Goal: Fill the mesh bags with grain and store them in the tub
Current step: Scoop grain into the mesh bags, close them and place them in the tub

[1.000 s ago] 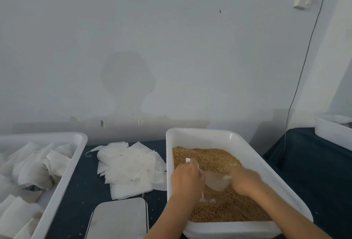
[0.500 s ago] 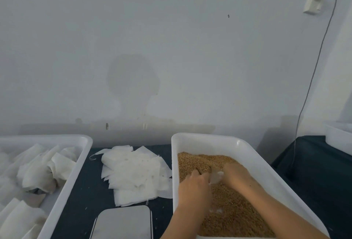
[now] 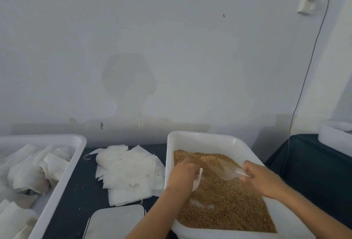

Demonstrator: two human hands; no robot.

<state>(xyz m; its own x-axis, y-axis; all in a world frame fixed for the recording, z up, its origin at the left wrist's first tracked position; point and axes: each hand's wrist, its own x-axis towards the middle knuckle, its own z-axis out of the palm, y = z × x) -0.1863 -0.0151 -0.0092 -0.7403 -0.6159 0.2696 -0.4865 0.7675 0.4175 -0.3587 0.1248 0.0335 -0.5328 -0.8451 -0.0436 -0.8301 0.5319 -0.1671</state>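
The step in hand looks like filling — one mesh bag (image 3: 198, 178) is held over the grain (image 3: 224, 198) inside the white grain tray (image 3: 202, 137) at the right of the tabletop (image 3: 76, 196). The left hand (image 3: 182, 175) has its fingers curled round the bag, whose white edge sticks out past the knuckles, just above the grain surface. The right hand (image 3: 263, 178) pinches the handle of a clear scoop (image 3: 227, 170), its bowl lying toward the tray's far end, apart from the bag. Next, I judge, the scoop must be tipped into the bag's mouth — whether that mouth is open is hidden. Empty bags (image 3: 127, 172) lie piled mid-table; the storage tub (image 3: 76, 155) with filled bags (image 3: 32, 170) sits at the left edge.
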